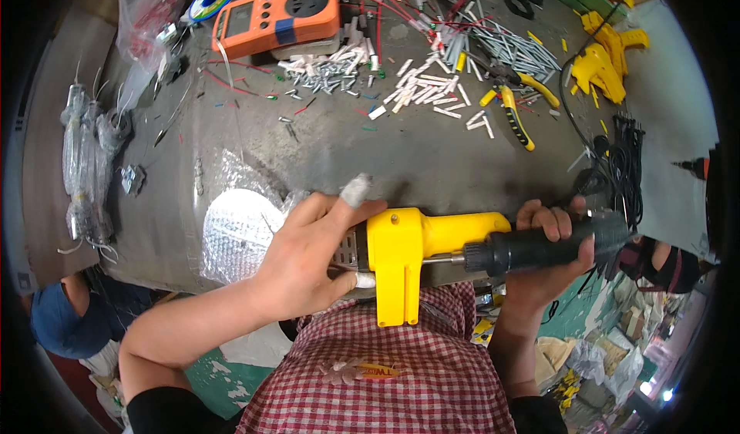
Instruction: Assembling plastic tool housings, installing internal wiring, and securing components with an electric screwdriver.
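Observation:
In my left hand (308,253) is the dark vented end of a yellow tool body (395,260), which looks like a heat gun; white wrapping covers two of the fingertips. The body lies sideways at the table's near edge, with a flat yellow part hanging toward me. My right hand (551,241) is wrapped round a black electric screwdriver (524,250), held level. Its thin metal bit (441,260) points left and reaches the side of the yellow body. The tip's exact seat is hidden. Bubble wrap (239,230) lies beside my left hand.
An orange meter (277,21) stands at the back left. White sleeves (424,87), metal rods (512,45) and yellow-handled pliers (515,118) lie further back. Yellow shells (597,72) and black cables (623,160) are at right. Wrapped bundles (85,164) lie left. People are nearby on both sides.

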`<state>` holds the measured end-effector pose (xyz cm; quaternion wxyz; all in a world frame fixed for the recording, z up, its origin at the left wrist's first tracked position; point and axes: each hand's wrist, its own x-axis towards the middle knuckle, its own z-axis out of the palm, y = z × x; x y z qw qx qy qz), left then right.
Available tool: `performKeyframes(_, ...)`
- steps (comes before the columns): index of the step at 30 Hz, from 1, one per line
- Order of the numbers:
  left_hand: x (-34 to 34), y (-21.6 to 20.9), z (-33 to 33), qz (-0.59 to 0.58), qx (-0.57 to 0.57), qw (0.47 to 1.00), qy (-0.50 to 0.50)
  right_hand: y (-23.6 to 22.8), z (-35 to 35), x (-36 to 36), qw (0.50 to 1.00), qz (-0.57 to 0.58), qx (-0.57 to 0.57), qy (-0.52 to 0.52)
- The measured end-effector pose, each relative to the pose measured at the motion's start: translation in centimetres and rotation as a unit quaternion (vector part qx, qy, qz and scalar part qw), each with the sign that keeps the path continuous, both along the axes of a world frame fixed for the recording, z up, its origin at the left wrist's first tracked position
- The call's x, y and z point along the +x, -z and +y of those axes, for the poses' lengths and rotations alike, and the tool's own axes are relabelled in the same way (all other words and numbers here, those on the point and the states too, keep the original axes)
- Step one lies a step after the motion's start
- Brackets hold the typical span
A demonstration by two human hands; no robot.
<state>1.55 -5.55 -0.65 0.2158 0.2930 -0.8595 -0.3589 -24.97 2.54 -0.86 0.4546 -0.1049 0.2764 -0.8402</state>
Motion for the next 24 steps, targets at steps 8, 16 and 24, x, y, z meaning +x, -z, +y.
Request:
performKeyframes(8, 0.0, -0.2, 0.3, -0.002, 0.020, 1.000, -0.017, -1.1, -3.0, -0.6, 0.999, 0.033, 0.011, -0.017)
performKeyframes(16, 0.5, 0.0, -0.2, -0.050, 0.021, 0.998, 0.028, -0.1, -3.9, -0.8, 0.999, -0.010, 0.040, -0.016)
performKeyframes(24, 0.2, -0.1, -0.4, -0.004, 0.019, 1.000, 0.012, -0.4, -4.9, -0.4, 0.997, -0.022, 0.067, -0.020)
